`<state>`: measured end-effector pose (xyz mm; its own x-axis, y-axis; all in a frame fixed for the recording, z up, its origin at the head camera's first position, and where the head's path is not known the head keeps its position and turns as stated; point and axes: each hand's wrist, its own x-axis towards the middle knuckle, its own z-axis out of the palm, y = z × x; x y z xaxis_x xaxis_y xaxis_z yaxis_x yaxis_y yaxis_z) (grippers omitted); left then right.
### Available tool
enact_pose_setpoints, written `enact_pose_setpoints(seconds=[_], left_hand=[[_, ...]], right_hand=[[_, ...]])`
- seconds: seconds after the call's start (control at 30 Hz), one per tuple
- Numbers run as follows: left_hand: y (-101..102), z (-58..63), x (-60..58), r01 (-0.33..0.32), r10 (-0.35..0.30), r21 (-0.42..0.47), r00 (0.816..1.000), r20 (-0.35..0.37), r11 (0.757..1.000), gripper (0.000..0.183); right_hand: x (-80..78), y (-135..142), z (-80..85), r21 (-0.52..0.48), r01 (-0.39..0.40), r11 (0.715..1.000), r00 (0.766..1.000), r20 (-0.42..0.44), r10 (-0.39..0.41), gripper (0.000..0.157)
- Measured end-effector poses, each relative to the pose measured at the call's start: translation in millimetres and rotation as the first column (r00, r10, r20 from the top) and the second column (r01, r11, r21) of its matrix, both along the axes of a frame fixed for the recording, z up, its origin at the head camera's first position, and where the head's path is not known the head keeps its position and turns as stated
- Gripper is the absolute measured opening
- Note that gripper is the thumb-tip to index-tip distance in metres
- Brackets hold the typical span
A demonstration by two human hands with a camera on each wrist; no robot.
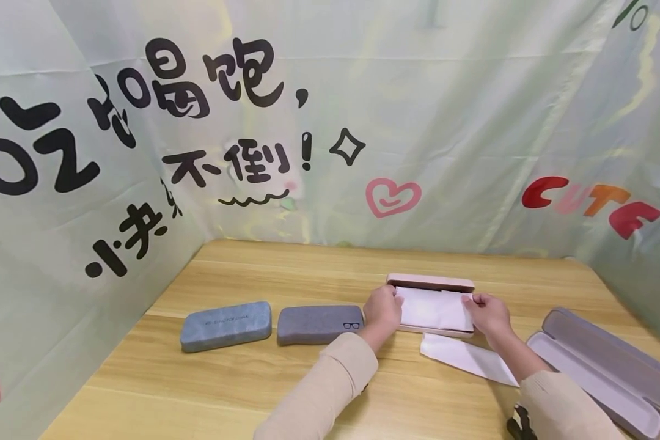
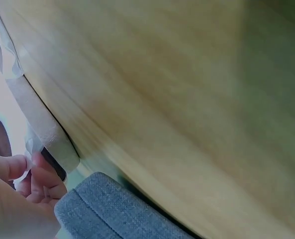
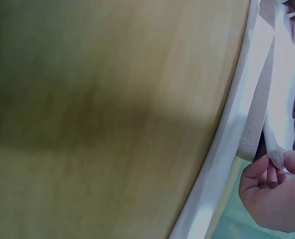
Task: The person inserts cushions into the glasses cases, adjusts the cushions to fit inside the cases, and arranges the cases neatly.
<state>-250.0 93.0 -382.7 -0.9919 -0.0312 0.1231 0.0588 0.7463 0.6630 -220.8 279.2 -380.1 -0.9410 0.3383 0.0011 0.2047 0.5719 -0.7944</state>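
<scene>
Both hands hold a thin white sheet (image 1: 434, 309) at the open pink glasses case (image 1: 431, 281), whose lid stands up at the back. My left hand (image 1: 384, 310) pinches the sheet's left end between thumb and finger; the pinch (image 2: 30, 174) also shows in the left wrist view. At the other end, my right hand (image 1: 491, 316) pinches the sheet's right edge, seen closer in the right wrist view along with the white sheet (image 3: 281, 99). The sheet hides most of the case's inside. Beside my left hand lies a closed grey glasses case (image 1: 313, 324) with a spectacles print.
A closed blue glasses case (image 1: 225, 327) lies further left. An open lilac-grey glasses case (image 1: 594, 373) is at the right, beyond my right forearm. In front of the pink case lies a second white sheet (image 1: 462, 356). Printed curtains (image 1: 451, 122) stand behind the wooden table (image 1: 209, 391).
</scene>
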Motion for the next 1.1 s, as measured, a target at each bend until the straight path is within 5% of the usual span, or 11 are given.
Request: enact_pose_setpoints(seconds=[0.63,0.93,1.1], left_hand=[[-3.9,-1.4,-2.6,0.015,-0.018,-0.090,0.999,-0.032,0.996,0.019],[-9.2,-5.3,-3.4,0.019,-0.029,-0.143,0.997,-0.069,0.990,0.016],[-9.6,-5.9,-1.5,0.020,-0.034,-0.209,0.997,-0.064,0.978,0.028]], right_hand=[[-2.2,2.4,-1.7,-0.081,-0.038,0.996,0.998,0.044,0.042,0.023],[-2.1,0.7,-0.7,0.052,-0.031,0.998,0.998,0.047,0.028,0.023],[-0.7,3.5,0.0,0.131,-0.087,0.988,0.993,0.096,0.075,0.037]])
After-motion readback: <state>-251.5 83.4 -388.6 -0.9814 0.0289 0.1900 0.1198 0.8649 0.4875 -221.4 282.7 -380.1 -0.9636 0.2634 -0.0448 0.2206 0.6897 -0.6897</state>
